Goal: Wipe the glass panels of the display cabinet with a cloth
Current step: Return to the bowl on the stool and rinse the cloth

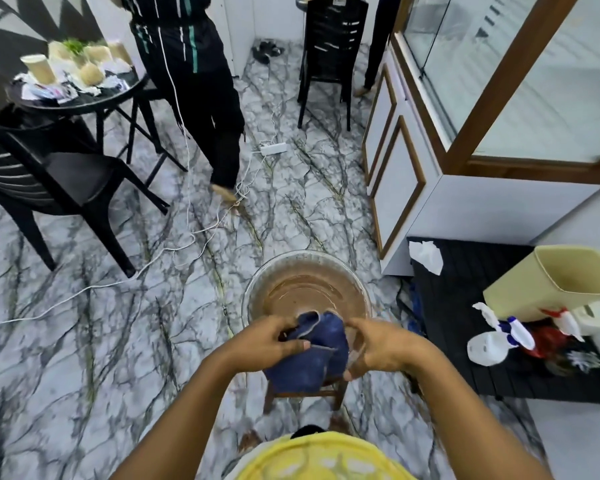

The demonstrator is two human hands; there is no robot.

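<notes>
In the upper left a round black table (84, 102) carries paper cups (42, 69), with a black chair (66, 174) beside it. A person (201, 84) stands at the top. A power strip (273, 148) lies on the marble floor (84, 341). At lower right, spray bottles (492, 344) lie beside a tilted beige bin (561, 275).

Left hand (267, 344), right hand (378, 348) and forearms (201, 396) bare, yellow top (312, 459) (pale looping print) at chest
</notes>
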